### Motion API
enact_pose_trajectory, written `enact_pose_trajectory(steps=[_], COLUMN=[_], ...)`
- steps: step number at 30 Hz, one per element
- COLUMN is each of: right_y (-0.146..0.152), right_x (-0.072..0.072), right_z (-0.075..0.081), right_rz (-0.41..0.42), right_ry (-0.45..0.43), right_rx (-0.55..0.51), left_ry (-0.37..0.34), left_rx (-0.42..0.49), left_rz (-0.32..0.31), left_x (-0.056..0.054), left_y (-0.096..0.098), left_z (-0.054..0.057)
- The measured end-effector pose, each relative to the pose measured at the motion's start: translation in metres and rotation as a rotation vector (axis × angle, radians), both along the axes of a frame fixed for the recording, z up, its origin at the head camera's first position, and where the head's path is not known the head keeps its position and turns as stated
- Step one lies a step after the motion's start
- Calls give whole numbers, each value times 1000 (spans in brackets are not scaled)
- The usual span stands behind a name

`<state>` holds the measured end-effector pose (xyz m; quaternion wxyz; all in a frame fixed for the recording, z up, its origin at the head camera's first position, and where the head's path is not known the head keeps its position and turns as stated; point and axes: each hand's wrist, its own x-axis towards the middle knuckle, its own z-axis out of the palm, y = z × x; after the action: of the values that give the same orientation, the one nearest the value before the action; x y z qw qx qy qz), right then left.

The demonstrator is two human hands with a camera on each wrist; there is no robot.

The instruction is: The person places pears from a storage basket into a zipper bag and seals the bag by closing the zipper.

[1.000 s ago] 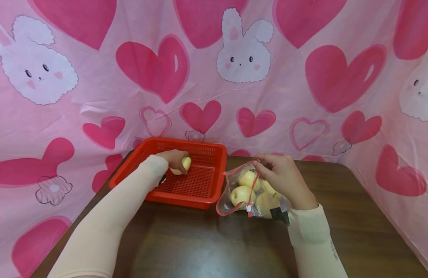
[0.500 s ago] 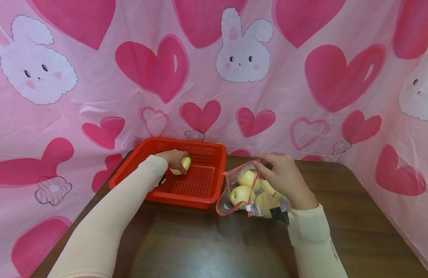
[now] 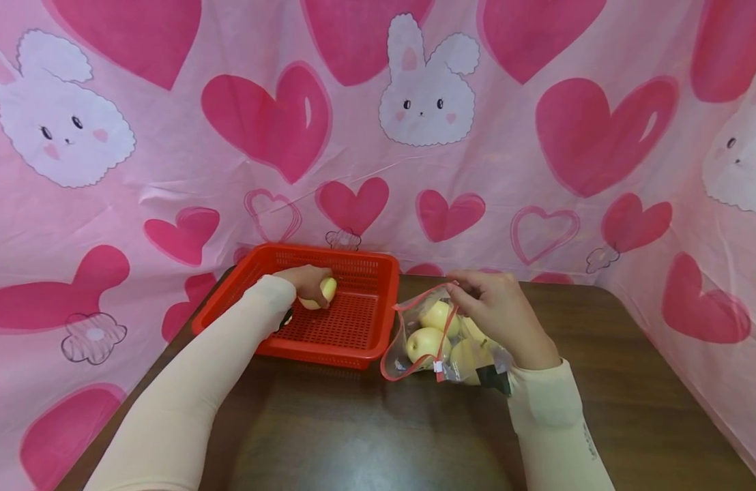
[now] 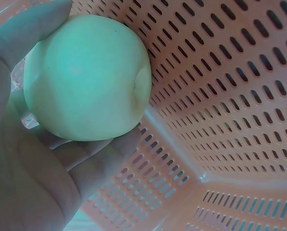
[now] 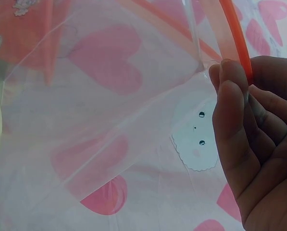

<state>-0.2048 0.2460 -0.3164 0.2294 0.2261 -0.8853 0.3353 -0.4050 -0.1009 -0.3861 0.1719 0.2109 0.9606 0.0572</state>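
Observation:
In the head view, a red plastic basket (image 3: pixel 384 300) with slotted walls stands at the left of the table. My left hand (image 3: pixel 306 279) reaches into it and grips a pale yellow apple (image 3: pixel 327 292). Thumb and fingers curve round this apple (image 4: pixel 88 79) in the left wrist view. To the right of the basket, a clear zip bag (image 3: pixel 384 365) with a red edge holds several similar apples (image 3: pixel 428 344). My right hand (image 3: pixel 491 310) pinches the upper edge of the bag, whose mouth gapes toward the basket. The right wrist view shows the red zip strip (image 5: pixel 237 38) between thumb and fingers.
A dark brown wooden table (image 3: pixel 353 436) carries both basket and bag. Behind and beside it hangs a pink cloth (image 3: pixel 501 164) printed with hearts and rabbits. The basket's near wall (image 3: pixel 329 356) rises between the basket floor and the table front.

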Motion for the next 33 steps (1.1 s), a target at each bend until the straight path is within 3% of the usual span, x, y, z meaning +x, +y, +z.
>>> enact_pose_trajectory(steps=[15,22,33], right_y=[0,1,2], right_x=[-1,-2,0], right_z=[-2,1,0], right_rz=[7,-1,7], right_ry=[18,16,36], right_rx=[-1,0,-2], left_ry=[17,76,61], left_rx=[28,42,65], left_rz=[-38,-76,-14], left_x=[-1,1,9], left_y=[-9,-7,-7], left_z=[4,10,13])
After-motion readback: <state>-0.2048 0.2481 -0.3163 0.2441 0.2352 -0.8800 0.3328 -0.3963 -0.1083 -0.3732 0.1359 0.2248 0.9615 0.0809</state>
